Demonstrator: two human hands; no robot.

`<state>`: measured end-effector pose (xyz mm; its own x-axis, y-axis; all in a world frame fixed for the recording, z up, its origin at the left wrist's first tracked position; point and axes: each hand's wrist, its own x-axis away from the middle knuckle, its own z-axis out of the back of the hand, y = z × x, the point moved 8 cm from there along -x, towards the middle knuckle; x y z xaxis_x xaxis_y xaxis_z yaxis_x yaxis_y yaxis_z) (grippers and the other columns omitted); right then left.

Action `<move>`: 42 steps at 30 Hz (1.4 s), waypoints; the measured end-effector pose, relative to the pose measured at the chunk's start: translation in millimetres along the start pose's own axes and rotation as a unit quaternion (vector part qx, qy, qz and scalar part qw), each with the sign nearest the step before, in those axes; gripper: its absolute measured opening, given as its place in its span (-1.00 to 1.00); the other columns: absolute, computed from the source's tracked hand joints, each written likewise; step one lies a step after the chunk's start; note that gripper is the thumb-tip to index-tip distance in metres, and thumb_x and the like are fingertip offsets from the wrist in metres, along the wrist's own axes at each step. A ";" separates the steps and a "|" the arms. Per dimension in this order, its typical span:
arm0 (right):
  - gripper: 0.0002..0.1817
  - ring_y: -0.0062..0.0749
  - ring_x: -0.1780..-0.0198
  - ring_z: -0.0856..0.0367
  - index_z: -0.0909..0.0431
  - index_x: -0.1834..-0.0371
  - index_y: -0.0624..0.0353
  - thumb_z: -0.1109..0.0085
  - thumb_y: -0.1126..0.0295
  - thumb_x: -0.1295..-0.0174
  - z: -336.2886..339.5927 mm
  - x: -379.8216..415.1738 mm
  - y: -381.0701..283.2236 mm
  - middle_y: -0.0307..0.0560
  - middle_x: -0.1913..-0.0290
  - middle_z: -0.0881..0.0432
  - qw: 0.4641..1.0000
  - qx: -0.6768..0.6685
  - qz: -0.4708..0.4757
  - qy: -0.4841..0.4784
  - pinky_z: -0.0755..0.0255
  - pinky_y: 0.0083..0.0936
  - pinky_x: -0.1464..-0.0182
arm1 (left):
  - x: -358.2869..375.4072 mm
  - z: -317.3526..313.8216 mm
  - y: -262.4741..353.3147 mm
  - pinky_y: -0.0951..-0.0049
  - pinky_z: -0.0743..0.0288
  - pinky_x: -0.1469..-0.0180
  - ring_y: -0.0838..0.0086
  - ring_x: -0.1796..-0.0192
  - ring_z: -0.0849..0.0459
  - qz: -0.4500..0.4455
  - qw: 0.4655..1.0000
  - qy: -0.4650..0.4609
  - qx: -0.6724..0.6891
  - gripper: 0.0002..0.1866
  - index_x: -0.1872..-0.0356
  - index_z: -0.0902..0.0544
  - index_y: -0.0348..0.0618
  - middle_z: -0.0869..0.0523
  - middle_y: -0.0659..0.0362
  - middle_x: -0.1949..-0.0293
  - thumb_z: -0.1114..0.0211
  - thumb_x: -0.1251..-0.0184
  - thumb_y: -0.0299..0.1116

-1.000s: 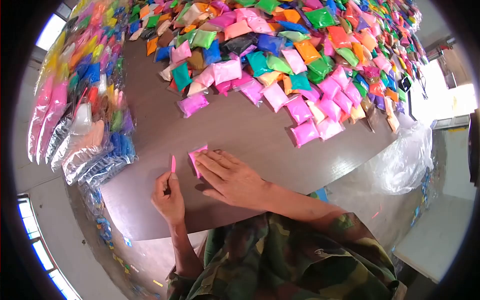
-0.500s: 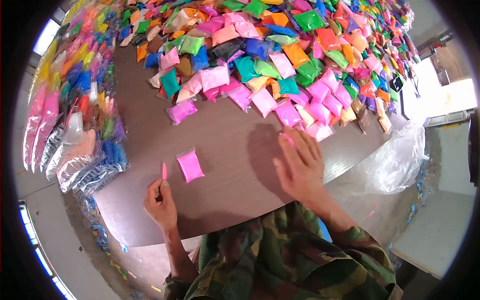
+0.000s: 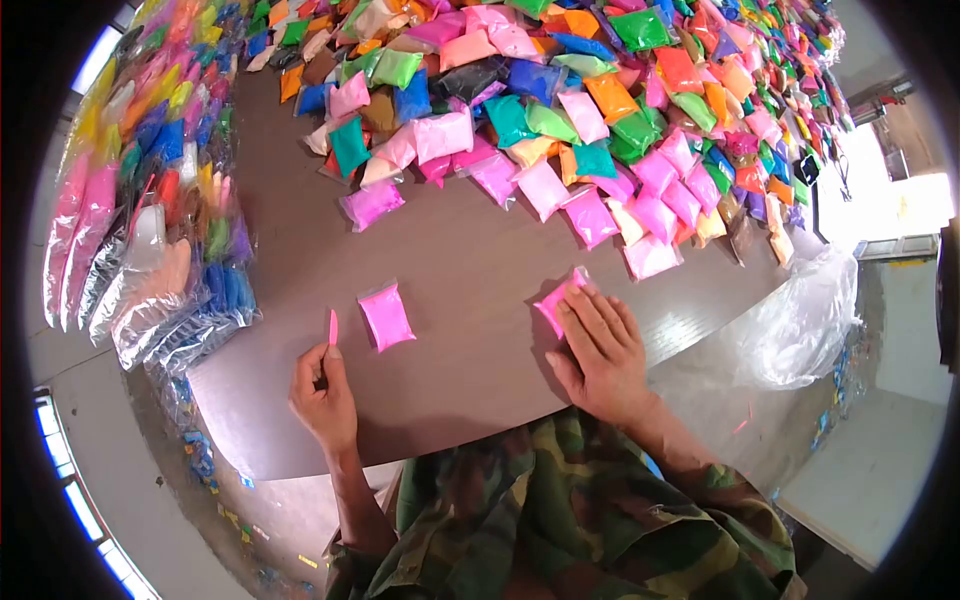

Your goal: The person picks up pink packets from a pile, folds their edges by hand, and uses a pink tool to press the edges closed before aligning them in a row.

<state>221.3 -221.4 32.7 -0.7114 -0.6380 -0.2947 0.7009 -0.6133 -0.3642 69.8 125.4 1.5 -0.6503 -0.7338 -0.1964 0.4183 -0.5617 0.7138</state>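
My left hand is closed, pinching a slim pink clay-modelling blade that points up from the fingertips. Just right of it, a bright pink clay packet in clear plastic lies on the brown table. My right hand rests near the table's front edge, its fingers stretched out flat over another pink packet. That packet's upper left part shows; the fingers cover the rest. Farther back, a single magenta packet lies slightly apart from the large heap of colourful packets.
Bundled long clear bags of coloured packets line the table's left side. A crumpled clear plastic bag hangs at the right edge. The brown table has a curved front edge close to my body.
My right hand has drawn a pink packet back from the heap toward me, and more of the packet shows. My left hand keeps its pinch on the blade. The view has shifted slightly.
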 end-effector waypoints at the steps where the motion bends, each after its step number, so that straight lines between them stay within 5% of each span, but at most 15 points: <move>1: -0.37 0.07 -0.53 -0.53 -0.61 -0.42 0.24 -0.45 0.21 -0.33 0.1 -2.5 0.6 0.10 -0.51 -0.56 1.000 -0.003 0.000 -0.001 -0.32 0.06 -0.55 | -1.0 -0.4 1.2 0.45 -0.50 0.23 0.57 0.35 -0.57 -0.008 1.000 0.000 0.000 -0.88 0.07 -0.81 -0.23 -0.72 0.23 0.36 -0.43 -0.54 -0.41; 9: -0.48 -0.13 -0.34 -0.67 -0.71 -0.23 0.15 -0.56 0.28 -0.20 10.0 -16.9 9.0 -0.10 -0.30 -0.73 0.998 0.007 0.005 0.064 -0.37 -0.02 -0.51 | 0.1 1.2 10.1 0.51 -0.44 0.24 0.66 0.35 -0.50 -0.014 1.000 0.017 0.012 -0.86 0.08 -0.80 -0.26 -0.69 0.32 0.39 -0.42 -0.57 -0.39; 13: -0.59 -0.07 -0.16 -0.73 -0.74 -0.15 0.19 -0.53 0.37 -0.23 24.1 -27.5 11.8 -0.07 -0.16 -0.77 0.993 -0.060 0.004 0.103 -0.52 -0.06 -0.29 | -0.2 1.0 2.6 0.41 -0.50 0.28 0.56 0.39 -0.59 -0.019 1.000 0.009 0.003 -0.86 0.06 -0.82 -0.22 -0.74 0.20 0.41 -0.44 -0.53 -0.39; 15: -0.68 -0.18 0.01 -0.76 -0.77 -0.14 0.25 -0.47 0.38 -0.38 33.8 -33.4 10.5 0.01 -0.06 -0.77 0.980 -0.148 -0.043 0.128 -0.58 -0.28 -0.04 | -1.1 0.6 4.8 0.48 -0.44 0.28 0.64 0.37 -0.52 -0.019 1.000 0.011 0.000 -0.86 0.07 -0.81 -0.24 -0.70 0.28 0.41 -0.44 -0.55 -0.39; 17: -0.71 -0.35 0.12 -0.75 -0.79 -0.14 0.25 -0.43 0.34 -0.47 29.1 -40.9 10.0 0.00 0.07 -0.79 0.949 -0.263 -0.115 0.130 -0.57 -0.43 0.08 | -2.2 -0.1 6.5 0.52 -0.42 0.28 0.68 0.36 -0.50 -0.015 1.000 0.014 0.003 -0.86 0.07 -0.81 -0.25 -0.68 0.32 0.42 -0.43 -0.56 -0.39; 20: -0.70 -0.61 0.28 -0.66 -0.79 -0.17 0.25 -0.39 0.28 -0.55 -26.2 -39.1 9.6 -0.09 0.28 -0.76 0.797 -0.533 -0.284 0.026 -0.51 -0.59 0.23 | -0.8 0.1 5.0 0.48 -0.48 0.27 0.63 0.38 -0.55 -0.005 1.000 0.016 0.014 -0.87 0.07 -0.81 -0.24 -0.71 0.28 0.41 -0.44 -0.54 -0.40; 23: -0.69 -0.72 0.34 -0.58 -0.77 -0.17 0.27 -0.39 0.29 -0.55 -47.7 -47.8 7.0 -0.18 0.41 -0.70 0.780 -0.552 -0.290 0.053 -0.47 -0.67 0.28 | -0.5 0.8 3.2 0.41 -0.55 0.25 0.54 0.39 -0.63 -0.010 1.000 0.021 0.017 -0.88 0.07 -0.81 -0.22 -0.75 0.19 0.39 -0.46 -0.51 -0.41; 26: -0.69 -0.65 0.32 -0.66 -0.75 -0.20 0.29 -0.37 0.31 -0.56 -46.5 -45.1 12.9 -0.13 0.34 -0.76 0.868 -0.415 -0.268 0.047 -0.53 -0.62 0.27 | -0.9 0.6 2.1 0.41 -0.55 0.25 0.53 0.39 -0.62 -0.016 1.000 0.022 0.015 -0.88 0.08 -0.81 -0.22 -0.74 0.20 0.39 -0.45 -0.51 -0.41; 32: -0.72 -0.17 0.26 -0.82 -0.74 -0.16 0.26 -0.38 0.42 -0.45 -8.5 -37.3 24.2 0.10 0.09 -0.81 0.934 -0.248 -0.246 0.077 -0.66 -0.32 0.19 | -0.9 -0.8 3.1 0.43 -0.53 0.28 0.54 0.40 -0.61 0.007 1.000 0.004 0.016 -0.89 0.07 -0.80 -0.22 -0.73 0.20 0.39 -0.45 -0.51 -0.43; 42: -0.62 -0.03 -0.31 -0.72 -0.78 -0.18 0.18 -0.47 0.47 -0.27 -2.7 -50.0 -15.8 -0.01 -0.30 -0.71 0.995 -0.044 0.090 0.014 -0.65 -0.19 -0.18 | -1.7 0.8 9.9 0.47 -0.48 0.33 0.60 0.41 -0.58 -0.015 0.999 0.009 0.026 -0.91 0.08 -0.79 -0.23 -0.71 0.22 0.40 -0.44 -0.53 -0.45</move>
<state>245.7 -178.5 50.7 -0.5767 -0.7201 -0.3857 0.8106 -0.4459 -0.3795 74.6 121.3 9.5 -0.6501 -0.7241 -0.2303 0.3646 -0.5631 0.7416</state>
